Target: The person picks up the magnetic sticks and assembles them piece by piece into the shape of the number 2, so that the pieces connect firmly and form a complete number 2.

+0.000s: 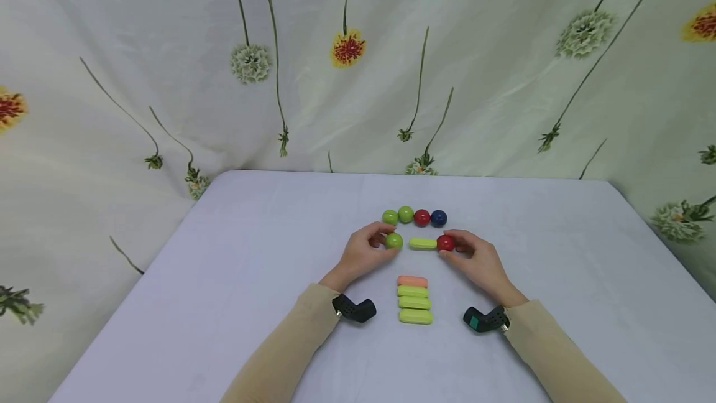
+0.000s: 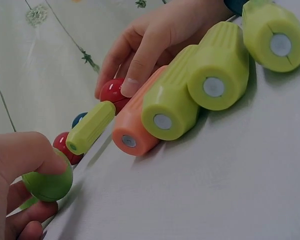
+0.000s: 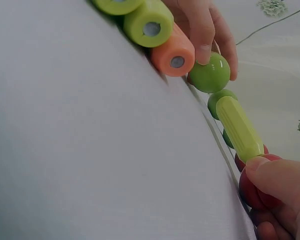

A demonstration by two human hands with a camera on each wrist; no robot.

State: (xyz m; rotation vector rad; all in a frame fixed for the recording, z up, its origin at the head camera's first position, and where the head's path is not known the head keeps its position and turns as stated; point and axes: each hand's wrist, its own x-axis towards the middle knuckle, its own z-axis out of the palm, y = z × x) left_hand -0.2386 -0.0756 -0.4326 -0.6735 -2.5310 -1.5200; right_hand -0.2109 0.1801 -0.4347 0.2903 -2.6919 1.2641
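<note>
My left hand [image 1: 366, 246] pinches a green ball [image 1: 394, 240] between thumb and fingers, just over the white table. Across from it, my right hand [image 1: 478, 259] grips a red ball [image 1: 445, 242] the same way. A yellow-green ribbed magnetic rod [image 1: 422, 243] sticks out from the red ball toward the left, its end touching the ball. Between the rod's free end and the green ball there is a small gap in the head view. In the left wrist view that free end shows a small grey disc, and the red ball [image 2: 112, 92] sits at the far end under the right thumb.
Behind the hands stands a row of balls: two green [image 1: 405, 214], one red [image 1: 422, 217] and one dark blue [image 1: 439, 218]. Nearer the body lie one orange rod [image 1: 412, 281] and several yellow-green rods [image 1: 415, 316], stacked side by side. A flower-print cloth [image 1: 481, 79] hangs behind the table.
</note>
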